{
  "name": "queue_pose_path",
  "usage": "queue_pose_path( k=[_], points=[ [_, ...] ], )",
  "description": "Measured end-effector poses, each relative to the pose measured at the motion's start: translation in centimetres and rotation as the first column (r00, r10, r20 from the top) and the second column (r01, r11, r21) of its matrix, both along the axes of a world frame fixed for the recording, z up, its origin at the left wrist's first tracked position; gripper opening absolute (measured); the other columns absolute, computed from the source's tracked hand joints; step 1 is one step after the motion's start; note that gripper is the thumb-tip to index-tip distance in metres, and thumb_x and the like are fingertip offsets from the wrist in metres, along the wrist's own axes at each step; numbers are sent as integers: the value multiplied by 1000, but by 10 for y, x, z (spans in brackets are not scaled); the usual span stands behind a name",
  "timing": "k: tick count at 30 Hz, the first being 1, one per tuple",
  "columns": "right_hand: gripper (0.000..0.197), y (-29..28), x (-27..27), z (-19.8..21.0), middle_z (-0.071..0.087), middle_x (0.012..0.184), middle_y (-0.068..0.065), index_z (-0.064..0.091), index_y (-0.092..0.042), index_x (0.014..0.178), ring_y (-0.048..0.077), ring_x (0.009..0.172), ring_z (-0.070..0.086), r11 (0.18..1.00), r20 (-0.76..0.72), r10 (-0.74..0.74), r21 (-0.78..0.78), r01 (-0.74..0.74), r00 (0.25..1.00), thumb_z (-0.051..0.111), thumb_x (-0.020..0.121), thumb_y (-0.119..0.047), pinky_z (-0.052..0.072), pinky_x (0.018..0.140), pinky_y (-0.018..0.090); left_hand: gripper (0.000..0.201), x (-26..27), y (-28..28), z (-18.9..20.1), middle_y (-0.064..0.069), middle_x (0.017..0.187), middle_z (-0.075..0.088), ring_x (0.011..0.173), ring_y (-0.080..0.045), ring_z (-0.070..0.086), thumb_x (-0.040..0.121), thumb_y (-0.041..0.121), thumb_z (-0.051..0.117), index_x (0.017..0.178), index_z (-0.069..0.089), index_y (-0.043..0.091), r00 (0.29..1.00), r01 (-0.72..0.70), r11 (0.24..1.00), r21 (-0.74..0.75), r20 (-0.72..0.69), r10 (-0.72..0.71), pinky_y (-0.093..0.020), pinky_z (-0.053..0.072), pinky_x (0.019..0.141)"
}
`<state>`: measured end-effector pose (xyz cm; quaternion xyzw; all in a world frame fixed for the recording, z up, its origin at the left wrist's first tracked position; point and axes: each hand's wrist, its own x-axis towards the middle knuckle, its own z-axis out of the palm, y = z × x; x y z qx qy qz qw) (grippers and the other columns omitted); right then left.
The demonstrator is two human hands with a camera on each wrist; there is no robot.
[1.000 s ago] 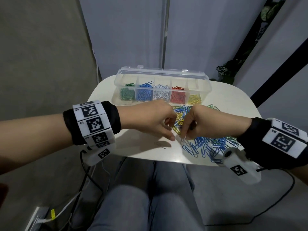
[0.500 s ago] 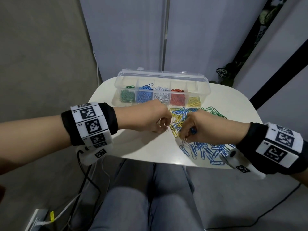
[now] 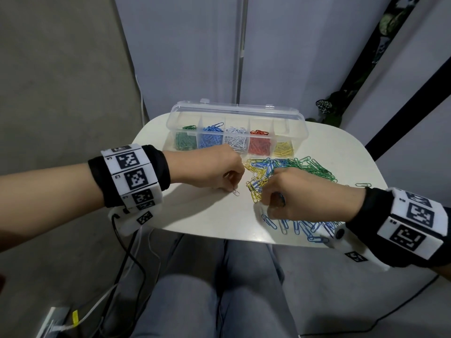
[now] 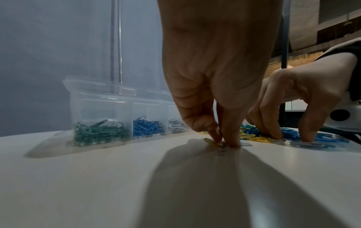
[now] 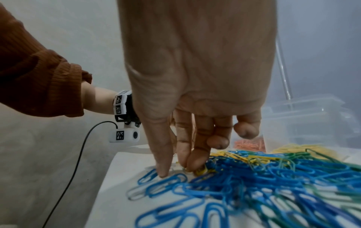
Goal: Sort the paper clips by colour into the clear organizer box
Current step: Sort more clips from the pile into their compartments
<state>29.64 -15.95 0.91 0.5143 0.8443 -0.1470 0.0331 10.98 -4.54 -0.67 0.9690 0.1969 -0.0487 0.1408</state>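
The clear organizer box [image 3: 236, 111] stands open at the table's far edge, with green, blue, white, red and yellow clips in separate compartments. A mixed pile of paper clips [image 3: 312, 167] lies in front of it, with blue clips [image 5: 224, 182] towards the near edge. My left hand [image 3: 231, 187] is left of the pile; thumb and finger pinch a white paper clip [image 3: 235, 192] against the table. A yellow clip [image 4: 210, 141] lies at those fingertips [image 4: 232, 143]. My right hand [image 5: 175, 171] presses down on the pile's left edge, thumb and fingertips slightly apart, the middle finger on a yellow clip [image 5: 201, 172].
The small white table [image 3: 195, 215] ends just in front of both hands, with my grey-trousered knees [image 3: 219, 301] below it. Cables [image 3: 127, 252] hang at the left. A plant [image 3: 334, 106] and a dark post stand at the back right.
My left hand's outstretched finger has curled in, and the hand now pinches a white clip. My right hand has shifted slightly over the pile's left edge.
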Motion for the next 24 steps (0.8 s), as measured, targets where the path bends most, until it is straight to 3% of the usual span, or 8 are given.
queue_pose_path(
  k=[3, 9, 11, 15, 20, 24],
  points=[
    [11, 2, -4, -3, 57, 68, 4, 57, -14, 72, 26, 72, 52, 999, 40, -38, 27, 37, 998, 64, 70, -22, 46, 65, 43, 6, 0, 0, 1, 3, 83, 63, 70, -8, 52, 83, 22, 71, 81, 66, 20, 999, -7, 1000, -12, -41, 6, -20, 41, 64],
    [16, 4, -7, -2, 58, 64, 1, 55, -15, 65, 22, 66, 52, 992, 53, -124, 24, 123, 991, 69, 71, -20, 47, 62, 38, 13, 1, 0, 2, 4, 83, 65, 71, -10, 55, 83, 22, 69, 75, 59, 24, 999, -5, 1000, -21, -51, 4, -20, 42, 64],
    [17, 4, -7, -2, 57, 63, 1, 54, -14, 62, 20, 63, 50, 991, 56, -137, 10, 137, 989, 68, 72, -15, 45, 60, 33, 13, 0, -2, 2, 6, 77, 63, 64, -4, 50, 82, 22, 69, 74, 59, 23, 1000, -6, 1000, -22, -20, 6, -12, 35, 58],
    [24, 6, -10, -3, 48, 58, -5, 48, -20, 59, 18, 62, 46, 994, 80, -105, 24, 103, 991, 61, 74, -6, 37, 60, 27, 7, -2, -5, 17, 13, 55, 49, 56, 1, 49, 78, 11, 69, 73, 65, 13, 987, -78, 991, -111, 130, 92, -9, 34, 53],
    [15, 4, -14, -3, 54, 66, 8, 48, -11, 63, 27, 67, 51, 997, 130, -68, 56, 61, 989, 55, 76, -8, 46, 63, 37, 9, 3, 14, 49, 13, 61, 60, 52, 7, 54, 77, 4, 72, 74, 68, 11, 862, -243, 948, -205, 402, 308, -6, 38, 55],
    [21, 4, -18, -3, 49, 63, 11, 40, -12, 59, 30, 65, 49, 994, 162, -77, 87, 64, 984, 52, 76, -10, 39, 58, 35, 13, 13, 41, 59, 10, 58, 60, 47, 8, 53, 76, 4, 74, 72, 66, 13, 755, -435, 879, -196, 452, 475, -5, 38, 52]
  ],
)
